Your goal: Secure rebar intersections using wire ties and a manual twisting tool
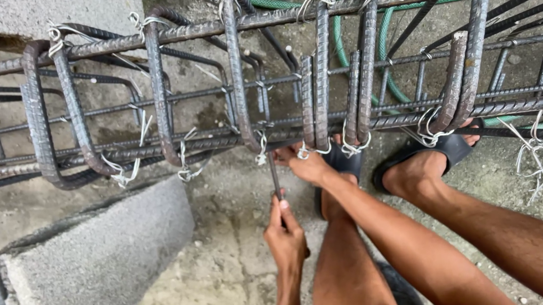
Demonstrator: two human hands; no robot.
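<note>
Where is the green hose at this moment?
In the head view, the green hose lies on the concrete ground at upper centre-right, behind the rebar cage.

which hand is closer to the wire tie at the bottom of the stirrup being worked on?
Right. The right hand is up at the wire tie on the rebar cage; the left hand sits lower, gripping the tying tool.
</note>
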